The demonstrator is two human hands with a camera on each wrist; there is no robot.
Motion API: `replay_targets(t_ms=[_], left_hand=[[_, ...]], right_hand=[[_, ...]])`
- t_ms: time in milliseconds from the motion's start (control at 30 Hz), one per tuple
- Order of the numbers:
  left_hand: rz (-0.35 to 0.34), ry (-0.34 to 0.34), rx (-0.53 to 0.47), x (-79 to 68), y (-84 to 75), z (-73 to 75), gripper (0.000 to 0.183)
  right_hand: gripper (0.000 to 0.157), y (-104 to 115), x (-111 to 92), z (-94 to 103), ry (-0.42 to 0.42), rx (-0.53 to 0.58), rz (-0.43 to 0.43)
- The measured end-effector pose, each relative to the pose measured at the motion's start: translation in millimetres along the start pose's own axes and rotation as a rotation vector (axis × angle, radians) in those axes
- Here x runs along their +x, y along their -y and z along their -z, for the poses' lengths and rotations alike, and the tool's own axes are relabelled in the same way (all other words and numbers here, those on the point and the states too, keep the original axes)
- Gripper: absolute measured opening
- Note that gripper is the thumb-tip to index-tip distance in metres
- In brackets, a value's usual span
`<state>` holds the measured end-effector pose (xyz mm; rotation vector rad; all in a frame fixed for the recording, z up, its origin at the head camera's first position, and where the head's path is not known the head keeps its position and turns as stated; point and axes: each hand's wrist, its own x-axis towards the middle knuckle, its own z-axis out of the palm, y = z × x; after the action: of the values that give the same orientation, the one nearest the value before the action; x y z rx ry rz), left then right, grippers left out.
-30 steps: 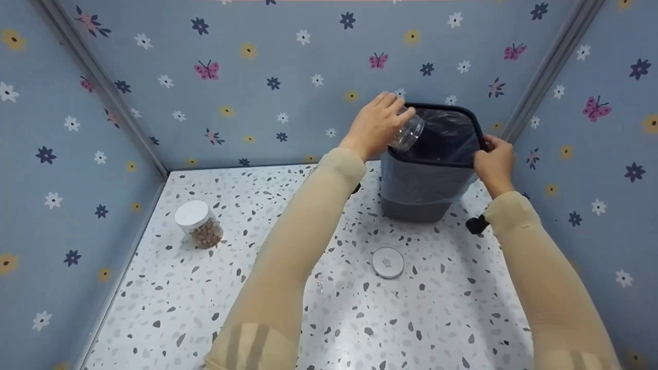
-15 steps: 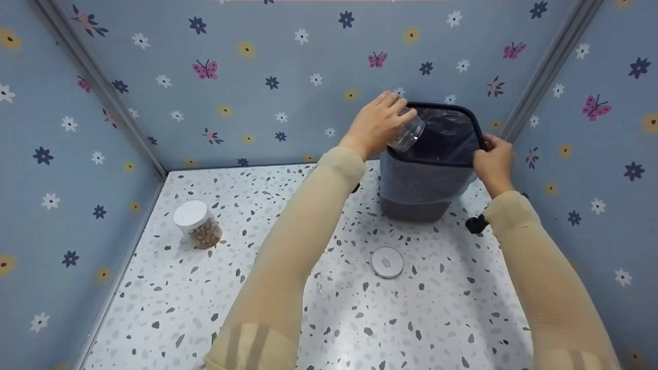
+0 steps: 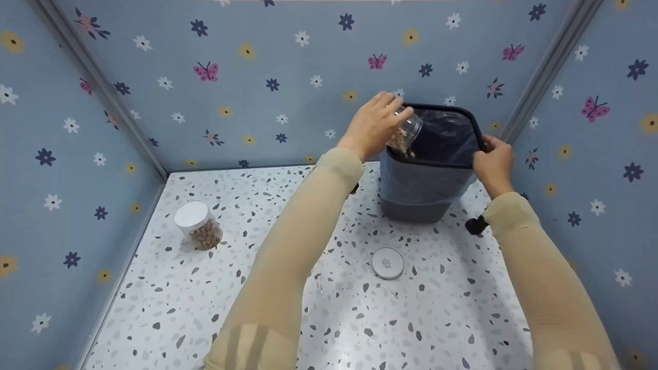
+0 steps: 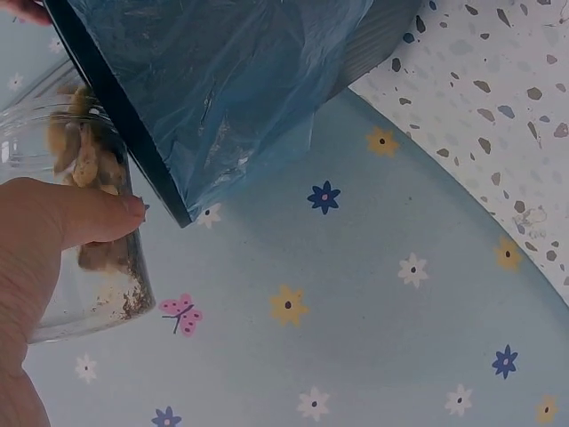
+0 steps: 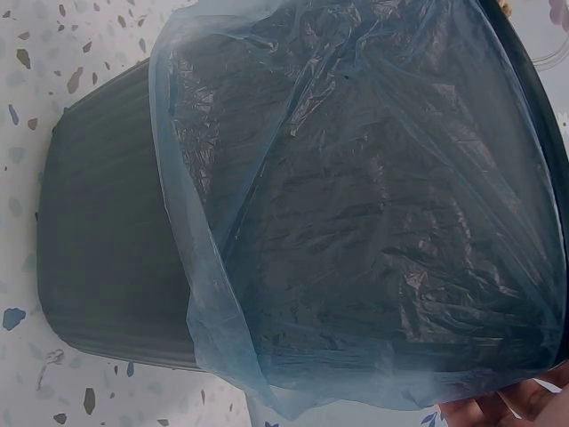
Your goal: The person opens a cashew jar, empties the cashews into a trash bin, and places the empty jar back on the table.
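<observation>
My left hand (image 3: 374,123) grips a clear jar (image 3: 413,127) and holds it tipped over the left rim of a grey trash bin (image 3: 411,211). Brown, nut-like pieces (image 4: 86,165) lie toward the jar's mouth, and fine crumbs cling near its base in the left wrist view. A translucent blue bag (image 5: 373,222) lines the bin and hangs folded over its outside. On the opposite side, my right hand (image 3: 494,163) grips the bin's black rim, fingers (image 5: 524,400) against the outside. The bottom of the bin's inside is hidden.
A white round lid (image 3: 387,263) lies on the speckled tabletop (image 3: 411,318) in front of the bin. Far left stands a second jar (image 3: 198,225), white-lidded and partly filled with brown pieces. Blue flowered panels (image 3: 288,108) enclose the back and both sides.
Brown pieces now show at the mouth of the tilted jar, where clear plastic showed before. Both hands and the bin have stayed in nearly the same place.
</observation>
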<state>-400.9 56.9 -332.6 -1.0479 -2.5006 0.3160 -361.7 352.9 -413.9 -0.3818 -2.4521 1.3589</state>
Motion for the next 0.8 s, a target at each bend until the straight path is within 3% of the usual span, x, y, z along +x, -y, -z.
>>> replay_targets(t_ms=[800], left_hand=[[-0.014, -0.013, -0.005, -1.7, 2.4, -1.1, 0.064]], right_hand=[[0.061, 0.5, 2.4, -0.6, 0.003, 0.013, -0.002]])
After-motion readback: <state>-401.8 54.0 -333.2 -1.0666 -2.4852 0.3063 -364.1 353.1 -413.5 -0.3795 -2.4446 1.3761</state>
